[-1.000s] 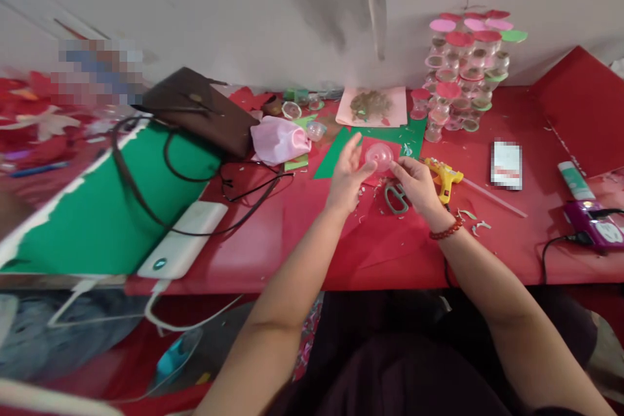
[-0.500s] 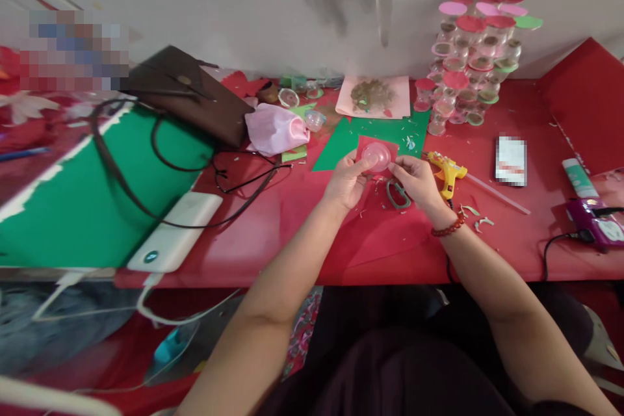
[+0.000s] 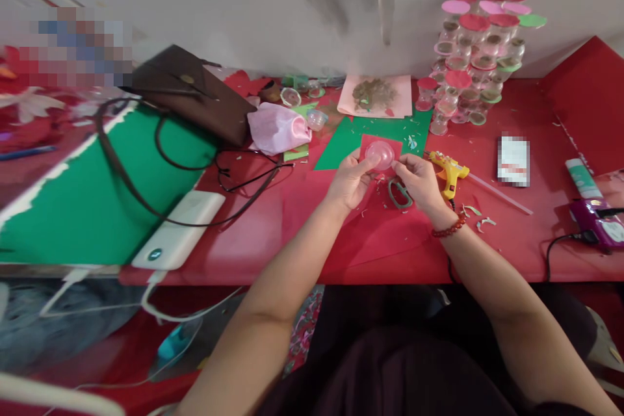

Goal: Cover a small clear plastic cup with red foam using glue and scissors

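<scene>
Both my hands hold a square of red paper [image 3: 396,147] with a clear plastic cup [image 3: 381,155] lying mouth-side against it. The thumb of my left hand [image 3: 351,181] presses on the cup while its fingers go under the paper. With thumb and fingertips, my right hand [image 3: 418,183] pinches the paper's right side, a red bead bracelet on its wrist. Just below, between the hands, the dark handles of a pair of scissors [image 3: 400,195] show on the red tabletop. A yellow glue gun [image 3: 449,174] lies to the right of my right hand.
A stacked hanging of clear cups with coloured discs [image 3: 470,65] stands at the back right. Green paper [image 3: 336,146] lies beyond my hands. To the left are a brown bag [image 3: 195,94], glasses [image 3: 253,172] and a white power bank [image 3: 178,231]. A phone [image 3: 513,161] lies right.
The whole view has shifted slightly, so things sit a little further right. My hands keep the same hold on the paper and cup.
</scene>
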`<state>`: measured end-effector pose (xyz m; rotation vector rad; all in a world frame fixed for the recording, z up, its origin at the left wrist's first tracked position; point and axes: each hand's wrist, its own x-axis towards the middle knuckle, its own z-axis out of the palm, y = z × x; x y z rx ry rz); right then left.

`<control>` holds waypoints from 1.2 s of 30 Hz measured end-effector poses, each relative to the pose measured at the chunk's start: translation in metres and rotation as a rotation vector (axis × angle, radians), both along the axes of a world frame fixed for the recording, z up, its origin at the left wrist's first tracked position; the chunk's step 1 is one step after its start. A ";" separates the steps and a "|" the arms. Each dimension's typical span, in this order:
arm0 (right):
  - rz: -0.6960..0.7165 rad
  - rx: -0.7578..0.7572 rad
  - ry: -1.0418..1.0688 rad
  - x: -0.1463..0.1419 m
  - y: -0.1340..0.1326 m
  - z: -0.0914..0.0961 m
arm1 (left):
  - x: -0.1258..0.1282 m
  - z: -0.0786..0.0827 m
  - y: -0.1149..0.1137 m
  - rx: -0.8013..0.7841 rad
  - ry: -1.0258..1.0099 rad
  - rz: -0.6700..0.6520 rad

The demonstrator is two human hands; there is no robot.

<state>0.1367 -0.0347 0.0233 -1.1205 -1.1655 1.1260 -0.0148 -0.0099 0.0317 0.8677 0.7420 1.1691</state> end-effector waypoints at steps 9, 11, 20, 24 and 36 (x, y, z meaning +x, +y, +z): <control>-0.094 -0.004 0.093 0.006 0.006 -0.004 | -0.001 -0.002 0.001 -0.020 0.042 0.052; -0.100 0.001 0.075 0.006 0.005 -0.004 | -0.001 -0.001 0.000 -0.012 0.069 0.072; -0.030 -0.061 0.024 0.002 0.000 -0.001 | 0.000 -0.007 0.000 0.013 0.141 0.133; -0.028 -0.081 0.016 0.002 0.001 -0.002 | 0.000 -0.006 -0.001 0.029 0.142 0.144; -0.113 -0.058 -0.059 0.010 0.003 0.004 | 0.000 -0.002 -0.001 0.042 0.173 0.090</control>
